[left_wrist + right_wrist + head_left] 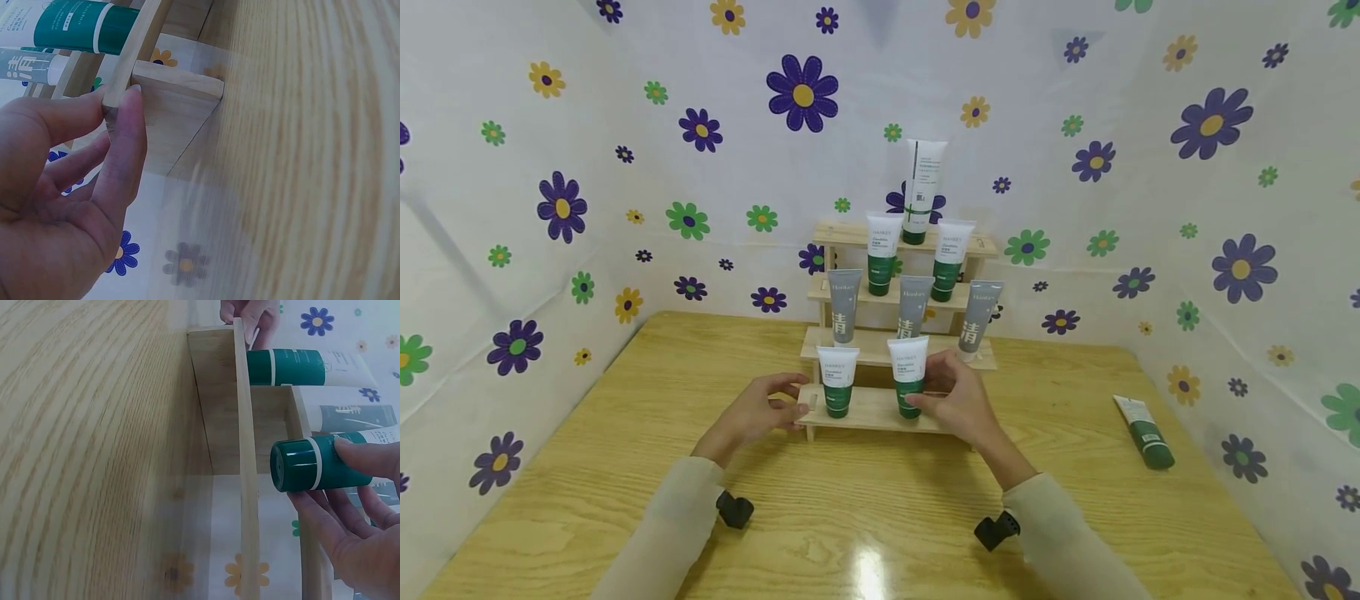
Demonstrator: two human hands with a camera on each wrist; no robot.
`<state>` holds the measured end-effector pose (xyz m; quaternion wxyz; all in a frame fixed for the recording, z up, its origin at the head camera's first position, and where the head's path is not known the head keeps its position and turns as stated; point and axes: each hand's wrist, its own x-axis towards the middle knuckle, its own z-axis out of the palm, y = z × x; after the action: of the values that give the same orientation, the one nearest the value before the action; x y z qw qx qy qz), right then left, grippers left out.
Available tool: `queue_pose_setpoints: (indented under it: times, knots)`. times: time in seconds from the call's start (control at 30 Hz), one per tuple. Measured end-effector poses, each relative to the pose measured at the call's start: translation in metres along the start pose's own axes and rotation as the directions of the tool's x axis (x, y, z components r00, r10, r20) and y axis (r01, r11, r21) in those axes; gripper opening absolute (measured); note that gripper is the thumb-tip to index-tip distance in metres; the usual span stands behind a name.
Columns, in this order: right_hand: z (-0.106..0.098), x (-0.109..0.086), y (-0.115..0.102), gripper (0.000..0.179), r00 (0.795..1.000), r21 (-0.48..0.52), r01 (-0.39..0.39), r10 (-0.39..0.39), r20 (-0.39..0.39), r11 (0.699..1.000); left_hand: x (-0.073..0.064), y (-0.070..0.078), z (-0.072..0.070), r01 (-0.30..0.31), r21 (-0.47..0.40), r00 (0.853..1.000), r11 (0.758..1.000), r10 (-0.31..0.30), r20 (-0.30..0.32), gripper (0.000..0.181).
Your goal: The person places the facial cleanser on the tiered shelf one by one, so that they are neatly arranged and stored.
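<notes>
My left hand (760, 414) pinches the left end of the lowest step of a wooden tiered display stand (872, 406), thumb above and index finger beneath in the left wrist view. A white and green squeeze tube (909, 367) is gripped upright by my right hand (958, 396), with the thumb in front and fingers behind. In the right wrist view its green cap (294, 465) hangs slightly above the lowest step. Another white and green tube (838, 379) stands on that step's left part.
Three grey tubes (845, 304) stand on the second step, two white and green tubes (953, 258) on the third, and a taller white tube (925, 179) on top. One more tube (1142, 432) lies on the table at right. Flowered cloth (737, 167) encloses the table.
</notes>
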<state>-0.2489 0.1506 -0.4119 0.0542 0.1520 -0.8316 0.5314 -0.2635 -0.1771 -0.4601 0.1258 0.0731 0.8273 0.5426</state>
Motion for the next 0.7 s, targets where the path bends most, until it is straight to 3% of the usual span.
queue_pose_setpoints:
  times: [0.4, 0.7]
  knots:
    - [0.01, -0.003, 0.005, 0.044, 1.0, 0.039, -0.017, 0.017, -0.015, 0.999, -0.003, 0.0, 0.003, 0.038, 0.008, 0.999, 0.999, -0.038, -0.019, 0.051]
    - [0.013, -0.002, 0.006, 0.045, 0.999, 0.053, -0.032, 0.033, -0.019, 0.998, -0.002, 0.0, 0.002, -0.005, -0.004, 1.0, 1.0, 0.005, -0.01, 0.051]
